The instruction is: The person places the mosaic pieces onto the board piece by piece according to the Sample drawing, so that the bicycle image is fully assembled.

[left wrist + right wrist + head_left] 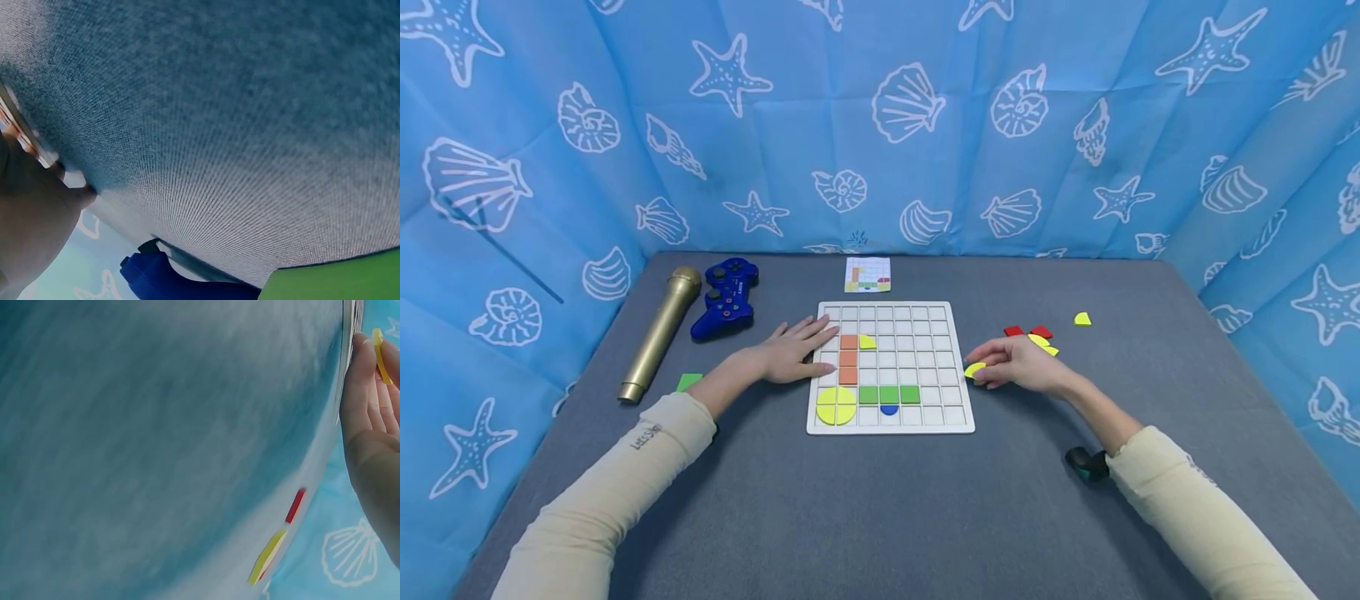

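A white grid board point(925, 343) lies on the table. My left hand point(792, 354) rests on its left edge with fingers spread. Between thumb and fingers, my right hand point(1018, 365) pinches a yellow quarter-circle tile point(974, 370) by the board's right edge; the right wrist view shows this yellow tile point(380, 357) edge-on. On the board, orange square tiles point(847, 359) form a column with a yellow quarter-circle point(867, 342) beside the top one. Yellow quarters make a full circle point(836, 406) at lower left. Green squares point(889, 395) stand in a row, with a blue half-circle point(889, 409) below.
Loose red tiles point(1014, 331) and yellow tiles point(1043, 343) lie right of the board, one yellow quarter point(1082, 318) farther off. A printed pattern card point(867, 275) sits behind the board. At left are a gold microphone point(660, 335), a blue game controller point(727, 298) and a green tile point(688, 382).
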`<control>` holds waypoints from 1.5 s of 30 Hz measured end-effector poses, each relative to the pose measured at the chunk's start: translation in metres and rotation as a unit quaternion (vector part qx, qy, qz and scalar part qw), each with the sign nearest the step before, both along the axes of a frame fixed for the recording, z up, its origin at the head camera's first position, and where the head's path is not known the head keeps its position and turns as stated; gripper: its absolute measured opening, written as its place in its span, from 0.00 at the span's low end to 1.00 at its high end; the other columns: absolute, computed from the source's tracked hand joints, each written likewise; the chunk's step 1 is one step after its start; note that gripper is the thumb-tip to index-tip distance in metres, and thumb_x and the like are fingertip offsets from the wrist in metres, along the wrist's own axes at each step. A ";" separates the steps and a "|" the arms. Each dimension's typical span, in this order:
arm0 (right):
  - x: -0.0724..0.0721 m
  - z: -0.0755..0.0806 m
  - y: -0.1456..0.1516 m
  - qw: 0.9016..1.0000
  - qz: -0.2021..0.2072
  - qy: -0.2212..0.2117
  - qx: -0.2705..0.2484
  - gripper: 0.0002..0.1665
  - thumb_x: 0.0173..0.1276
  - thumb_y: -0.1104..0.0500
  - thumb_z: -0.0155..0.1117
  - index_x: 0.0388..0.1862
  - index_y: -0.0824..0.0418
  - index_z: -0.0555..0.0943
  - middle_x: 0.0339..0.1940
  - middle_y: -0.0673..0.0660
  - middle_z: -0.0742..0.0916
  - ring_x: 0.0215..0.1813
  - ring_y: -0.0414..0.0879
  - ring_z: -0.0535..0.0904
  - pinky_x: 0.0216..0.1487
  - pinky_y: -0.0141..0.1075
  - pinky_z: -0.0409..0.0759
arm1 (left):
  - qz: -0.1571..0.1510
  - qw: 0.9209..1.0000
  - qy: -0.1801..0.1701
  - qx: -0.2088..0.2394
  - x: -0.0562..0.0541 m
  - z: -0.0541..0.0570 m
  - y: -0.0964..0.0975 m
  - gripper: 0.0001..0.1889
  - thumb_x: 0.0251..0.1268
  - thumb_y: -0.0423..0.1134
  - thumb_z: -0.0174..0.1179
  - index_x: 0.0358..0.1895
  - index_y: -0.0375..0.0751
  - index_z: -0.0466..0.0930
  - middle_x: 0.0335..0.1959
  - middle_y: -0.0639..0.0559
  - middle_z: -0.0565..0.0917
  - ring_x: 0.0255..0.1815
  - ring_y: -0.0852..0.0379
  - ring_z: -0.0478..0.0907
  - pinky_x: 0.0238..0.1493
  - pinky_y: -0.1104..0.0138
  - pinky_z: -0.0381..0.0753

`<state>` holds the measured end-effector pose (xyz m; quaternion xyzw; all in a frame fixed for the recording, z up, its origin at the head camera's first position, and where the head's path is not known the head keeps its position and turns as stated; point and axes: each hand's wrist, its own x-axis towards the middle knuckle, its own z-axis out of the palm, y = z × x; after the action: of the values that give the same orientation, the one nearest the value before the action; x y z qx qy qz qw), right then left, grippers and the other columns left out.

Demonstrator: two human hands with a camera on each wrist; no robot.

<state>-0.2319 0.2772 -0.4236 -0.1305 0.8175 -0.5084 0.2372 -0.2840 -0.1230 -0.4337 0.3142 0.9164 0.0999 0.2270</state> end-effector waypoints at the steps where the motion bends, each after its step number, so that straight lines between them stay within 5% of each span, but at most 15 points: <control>1: 0.000 0.000 -0.003 1.000 0.002 -0.003 -0.002 0.21 0.65 0.64 0.66 0.53 0.74 0.77 0.39 0.63 0.87 0.41 0.53 0.84 0.42 0.40 0.82 | 0.000 1.000 0.000 -0.001 0.000 0.000 0.000 0.41 0.70 0.64 0.42 0.78 0.53 0.37 0.78 0.49 0.37 0.76 0.45 0.33 0.68 0.42 0.33; 27: 0.010 0.005 -0.062 0.991 0.042 0.078 0.096 0.12 0.61 0.62 0.70 0.44 0.64 0.84 0.28 0.53 0.83 0.30 0.46 0.76 0.31 0.34 0.77 | 0.002 1.000 -0.001 0.014 0.001 0.000 -0.001 0.41 0.71 0.64 0.43 0.78 0.51 0.38 0.77 0.47 0.38 0.76 0.44 0.33 0.68 0.41 0.33; 45: 0.005 0.007 -0.073 0.990 -0.031 0.085 0.104 0.13 0.70 0.60 0.60 0.49 0.63 0.83 0.38 0.55 0.84 0.37 0.49 0.78 0.38 0.38 0.77 | 0.000 1.000 -0.003 0.011 0.000 0.000 0.000 0.41 0.71 0.63 0.43 0.78 0.50 0.38 0.77 0.46 0.38 0.76 0.43 0.33 0.67 0.41 0.33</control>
<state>-0.2271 0.2044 -0.4164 -0.1223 0.8866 -0.4150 0.1634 -0.2836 -0.1234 -0.4335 0.3164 0.9146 0.1106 0.2263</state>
